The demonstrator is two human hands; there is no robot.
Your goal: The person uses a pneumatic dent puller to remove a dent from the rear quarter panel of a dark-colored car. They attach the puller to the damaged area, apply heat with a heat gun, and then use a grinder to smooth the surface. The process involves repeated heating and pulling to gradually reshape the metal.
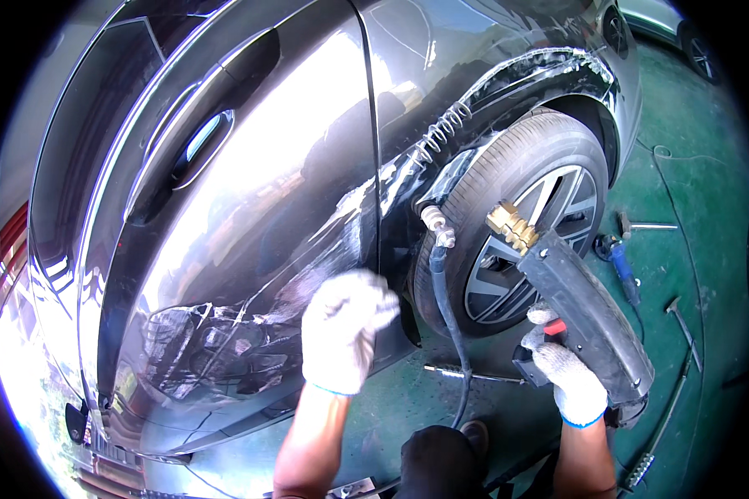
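Observation:
My left hand [347,333], in a white knitted glove, is raised before the scraped dark door [291,241]. Its fingers are curled into a loose fist; what they hold, if anything, is hidden. Gloved too, my right hand [564,370] is wrapped round the handle of a black gun-shaped power tool [595,312], near its red trigger [554,327]. The tool's brass tip [513,227] points up and left in front of the wheel [528,224]. A thick cable [448,316] hangs from a metal connector [438,226] at the wheel-arch edge. Above it, a coiled wire [443,133] lies along the damaged fender.
On the green floor [670,200] right of the wheel lie a hammer [647,225], a blue grinder [622,268], another hammer [684,333] and a long rod tool [662,424]. A thin rod [474,375] lies below the wheel. Another car [666,21] stands at the far right.

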